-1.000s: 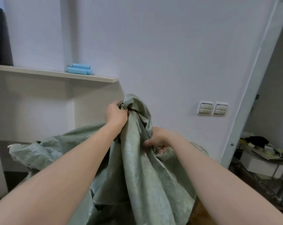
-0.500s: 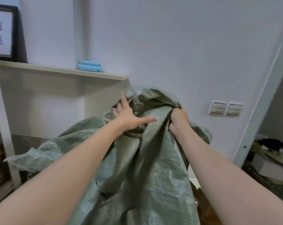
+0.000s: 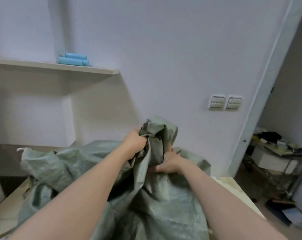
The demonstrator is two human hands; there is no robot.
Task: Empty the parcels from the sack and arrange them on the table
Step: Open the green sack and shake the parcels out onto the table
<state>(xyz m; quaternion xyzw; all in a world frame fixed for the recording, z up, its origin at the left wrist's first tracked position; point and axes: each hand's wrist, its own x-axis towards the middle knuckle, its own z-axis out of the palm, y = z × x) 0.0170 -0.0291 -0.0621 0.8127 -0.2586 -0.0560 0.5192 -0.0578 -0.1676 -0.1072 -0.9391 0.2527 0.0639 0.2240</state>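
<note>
Clenched round one green sack [image 3: 164, 201], the left hand [image 3: 133, 144] bunches its gathered end and the right hand [image 3: 170, 164] grips just below, that end pointing up, the long axis rising off the table [image 3: 233, 189], loose cloth spreading left, under two blue rolls [image 3: 74, 60] on one shelf [image 3: 94, 70].
</note>
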